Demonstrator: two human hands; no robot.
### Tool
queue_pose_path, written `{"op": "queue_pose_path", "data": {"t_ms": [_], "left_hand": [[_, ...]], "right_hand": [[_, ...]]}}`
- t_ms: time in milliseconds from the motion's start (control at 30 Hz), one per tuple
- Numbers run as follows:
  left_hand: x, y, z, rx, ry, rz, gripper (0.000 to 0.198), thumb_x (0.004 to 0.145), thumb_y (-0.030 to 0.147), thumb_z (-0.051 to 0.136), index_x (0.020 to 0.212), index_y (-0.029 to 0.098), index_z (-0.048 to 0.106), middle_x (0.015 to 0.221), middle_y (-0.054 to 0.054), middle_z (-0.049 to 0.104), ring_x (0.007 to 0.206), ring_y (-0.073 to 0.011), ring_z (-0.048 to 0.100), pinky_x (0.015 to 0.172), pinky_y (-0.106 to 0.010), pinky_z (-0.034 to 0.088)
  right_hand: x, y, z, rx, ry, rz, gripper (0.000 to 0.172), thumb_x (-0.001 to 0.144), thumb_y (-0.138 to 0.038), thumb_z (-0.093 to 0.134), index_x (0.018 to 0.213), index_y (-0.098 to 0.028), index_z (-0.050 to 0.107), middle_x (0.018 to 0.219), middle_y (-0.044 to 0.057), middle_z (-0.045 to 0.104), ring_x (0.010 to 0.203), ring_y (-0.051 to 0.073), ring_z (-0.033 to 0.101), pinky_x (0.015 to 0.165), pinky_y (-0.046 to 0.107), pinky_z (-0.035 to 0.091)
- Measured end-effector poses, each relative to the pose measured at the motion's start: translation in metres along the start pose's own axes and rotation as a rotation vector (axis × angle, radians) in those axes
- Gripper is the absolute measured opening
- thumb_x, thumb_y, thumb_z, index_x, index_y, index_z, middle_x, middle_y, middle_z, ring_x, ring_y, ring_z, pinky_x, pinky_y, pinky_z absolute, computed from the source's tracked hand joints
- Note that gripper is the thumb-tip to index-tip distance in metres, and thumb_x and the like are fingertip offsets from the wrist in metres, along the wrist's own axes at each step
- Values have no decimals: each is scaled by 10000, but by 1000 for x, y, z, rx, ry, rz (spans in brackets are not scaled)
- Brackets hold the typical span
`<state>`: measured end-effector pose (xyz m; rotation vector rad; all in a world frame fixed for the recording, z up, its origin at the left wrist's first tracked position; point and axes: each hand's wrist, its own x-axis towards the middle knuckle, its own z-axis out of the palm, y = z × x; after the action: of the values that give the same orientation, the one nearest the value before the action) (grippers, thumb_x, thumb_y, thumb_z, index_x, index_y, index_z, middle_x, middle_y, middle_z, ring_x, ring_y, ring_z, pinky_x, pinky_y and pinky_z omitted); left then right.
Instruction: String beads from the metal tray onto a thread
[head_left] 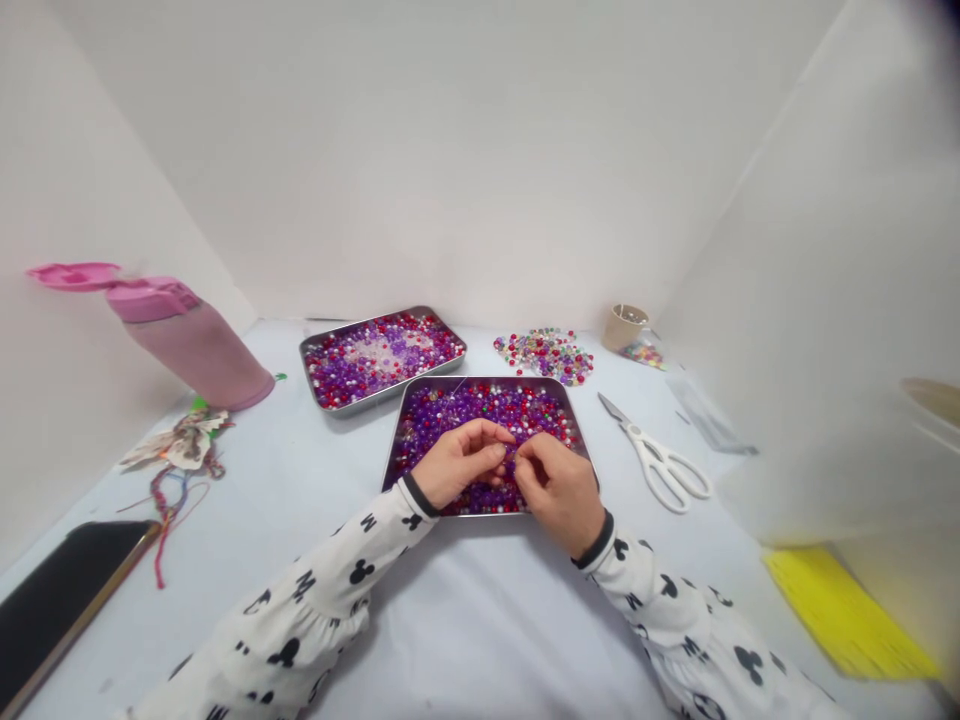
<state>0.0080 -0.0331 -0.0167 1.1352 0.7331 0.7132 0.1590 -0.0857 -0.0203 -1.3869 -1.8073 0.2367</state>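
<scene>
Both hands are over a metal tray (491,516) filled with purple, red and clear beads (435,425). My left hand (459,465) is closed, its thumb and fingertips pinched together above the middle of the tray. Close beside it, my right hand (559,485) is also closed in a pinch, fingertips pointing toward the left ones. Whatever lies between the fingertips is too small to make out. A thin pale line, like a thread or needle (457,388), shows near the tray's back edge; whether it reaches the hands I cannot tell.
A second bead tray (352,408) lies behind to the left, a loose bead pile (544,355) behind to the right. White-handled scissors (660,465), a small cup (624,325) and a yellow packet (847,615) are rightward. Leftward are a pink bottle (199,345), braided cords (176,490) and a phone (67,600).
</scene>
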Motion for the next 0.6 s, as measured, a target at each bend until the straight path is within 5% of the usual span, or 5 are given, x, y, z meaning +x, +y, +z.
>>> {"op": "queue_pose_path", "data": {"t_ms": [600], "left_hand": [[-1, 0, 2, 8, -21, -3, 327, 692, 345, 676, 900, 141, 529, 693, 23, 549, 603, -80, 526, 598, -230, 448]], "right_hand": [[-1, 2, 1, 10, -8, -57, 143, 793, -101, 439, 685, -188, 477, 646, -18, 507, 583, 107, 468, 578, 225, 336]]}}
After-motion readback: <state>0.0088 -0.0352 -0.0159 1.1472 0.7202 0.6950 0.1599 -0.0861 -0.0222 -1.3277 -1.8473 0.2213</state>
